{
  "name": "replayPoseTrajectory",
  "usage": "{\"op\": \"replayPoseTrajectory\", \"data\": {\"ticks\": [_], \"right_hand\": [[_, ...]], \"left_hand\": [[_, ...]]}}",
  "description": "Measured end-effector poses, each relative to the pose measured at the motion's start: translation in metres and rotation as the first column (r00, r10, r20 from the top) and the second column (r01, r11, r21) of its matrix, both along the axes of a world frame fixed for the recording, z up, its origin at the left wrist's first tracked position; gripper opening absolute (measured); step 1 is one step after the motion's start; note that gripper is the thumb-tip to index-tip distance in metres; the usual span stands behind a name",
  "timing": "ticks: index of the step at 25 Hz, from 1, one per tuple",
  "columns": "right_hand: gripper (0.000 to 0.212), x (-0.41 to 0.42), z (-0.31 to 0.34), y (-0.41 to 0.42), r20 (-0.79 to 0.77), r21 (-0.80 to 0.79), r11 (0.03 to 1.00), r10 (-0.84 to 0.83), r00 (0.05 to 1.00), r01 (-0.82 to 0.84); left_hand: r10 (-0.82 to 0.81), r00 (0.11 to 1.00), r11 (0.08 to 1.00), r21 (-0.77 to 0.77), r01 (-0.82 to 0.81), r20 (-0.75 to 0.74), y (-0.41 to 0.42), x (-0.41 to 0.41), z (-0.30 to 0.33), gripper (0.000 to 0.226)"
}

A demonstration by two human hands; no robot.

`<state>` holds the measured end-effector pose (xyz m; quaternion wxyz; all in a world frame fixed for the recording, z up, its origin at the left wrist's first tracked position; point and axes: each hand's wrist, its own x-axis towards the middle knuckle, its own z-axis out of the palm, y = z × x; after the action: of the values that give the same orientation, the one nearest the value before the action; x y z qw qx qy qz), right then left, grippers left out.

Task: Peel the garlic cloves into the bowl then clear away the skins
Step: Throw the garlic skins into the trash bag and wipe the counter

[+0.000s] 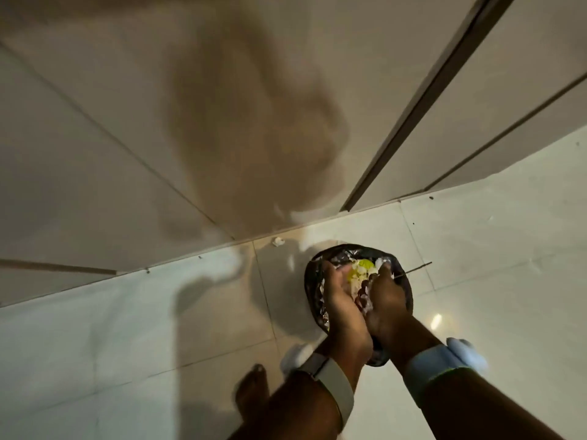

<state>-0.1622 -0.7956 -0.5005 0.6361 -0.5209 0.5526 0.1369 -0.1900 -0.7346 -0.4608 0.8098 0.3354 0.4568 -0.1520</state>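
Observation:
Both hands hang together over a round bin lined with a black bag (313, 274) that stands on the tiled floor. My left hand (338, 300) and my right hand (389, 301) are cupped side by side, palms facing each other. Between them they hold a wad of white and purplish garlic skins (362, 289). Past my fingertips, inside the bin, lies pale and yellow waste (362, 267). One scrap of white skin (278, 241) sits on the floor by the wall. No bowl or garlic cloves are in view.
A beige wall or cabinet front (158, 138) rises just behind the bin, with a dark vertical door edge (413, 122) to the right. A thin stick (416, 268) pokes out at the bin's right rim. My bare foot (252, 395) stands at the lower left.

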Motion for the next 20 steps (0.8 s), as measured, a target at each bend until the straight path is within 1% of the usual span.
{"op": "replayPoseTrajectory", "data": {"ticks": [1, 2, 3, 4, 5, 7, 8, 10, 12, 13, 15, 17, 18, 19, 20], "right_hand": [[0.059, -0.002, -0.010, -0.003, -0.003, -0.083, 0.995, 0.052, 0.999, -0.052], [0.053, -0.005, -0.026, -0.006, 0.010, -0.164, 0.974, 0.157, 0.988, -0.153], [0.045, -0.007, -0.038, -0.009, 0.021, -0.236, 0.943, 0.247, 0.969, -0.235], [0.039, -0.007, -0.046, -0.009, 0.029, -0.299, 0.914, 0.296, 0.955, -0.274], [0.036, -0.008, -0.060, -0.011, 0.031, -0.322, 0.909, 0.291, 0.956, -0.266], [0.027, -0.007, -0.082, -0.017, 0.015, -0.366, 0.888, 0.306, 0.952, -0.279], [0.025, -0.009, -0.096, -0.020, -0.016, -0.427, 0.846, 0.345, 0.938, -0.319], [0.027, -0.007, -0.104, -0.023, -0.056, -0.530, 0.748, 0.439, 0.897, -0.400], [0.035, -0.005, -0.103, -0.027, -0.095, -0.632, 0.627, 0.520, 0.849, -0.455], [0.041, -0.003, -0.100, -0.029, -0.095, -0.668, 0.585, 0.547, 0.832, -0.460], [0.053, -0.002, -0.094, -0.029, -0.123, -0.676, 0.558, 0.558, 0.821, -0.481], [0.061, -0.001, -0.084, -0.024, -0.209, -0.637, 0.530, 0.580, 0.787, -0.560], [0.062, -0.002, -0.085, -0.021, -0.286, -0.660, 0.454, 0.585, 0.759, -0.599], [0.057, -0.003, -0.085, -0.020, -0.333, -0.682, 0.403, 0.572, 0.749, -0.610], [0.049, -0.003, -0.086, -0.018, -0.362, -0.671, 0.385, 0.576, 0.733, -0.634]], "left_hand": [[-0.013, 0.999, 1.000, 0.004, 0.013, -0.049, -0.005, -0.001, -0.013, 0.064], [-0.028, 0.997, 1.000, 0.001, 0.028, -0.079, -0.007, -0.001, -0.020, 0.064], [-0.069, 0.993, 0.997, -0.030, 0.067, -0.093, -0.007, -0.001, -0.027, 0.063], [-0.084, 0.993, 0.994, -0.072, 0.078, -0.087, -0.007, -0.002, -0.036, 0.063], [-0.111, 0.988, 0.989, -0.113, 0.100, -0.103, -0.009, -0.006, -0.049, 0.063], [-0.178, 0.977, 0.982, -0.092, 0.168, -0.120, -0.007, -0.009, -0.060, 0.068], [-0.215, 0.969, 0.975, -0.075, 0.208, -0.121, -0.007, -0.012, -0.065, 0.073], [-0.196, 0.973, 0.976, -0.115, 0.183, -0.118, -0.007, -0.016, -0.079, 0.079], [-0.183, 0.980, 0.979, -0.105, 0.175, -0.075, -0.006, -0.023, -0.091, 0.078], [-0.176, 0.983, 0.980, -0.108, 0.169, -0.056, -0.006, -0.025, -0.095, 0.075], [-0.175, 0.983, 0.980, -0.107, 0.168, -0.062, -0.006, -0.030, -0.094, 0.066], [-0.200, 0.978, 0.978, -0.076, 0.196, -0.063, -0.010, -0.031, -0.099, 0.063], [-0.162, 0.986, 0.984, -0.076, 0.159, -0.042, -0.015, -0.031, -0.105, 0.069], [-0.164, 0.986, 0.985, -0.067, 0.161, -0.028, -0.018, -0.032, -0.114, 0.082], [-0.189, 0.981, 0.981, -0.059, 0.186, -0.046, -0.019, -0.029, -0.111, 0.095]]}}
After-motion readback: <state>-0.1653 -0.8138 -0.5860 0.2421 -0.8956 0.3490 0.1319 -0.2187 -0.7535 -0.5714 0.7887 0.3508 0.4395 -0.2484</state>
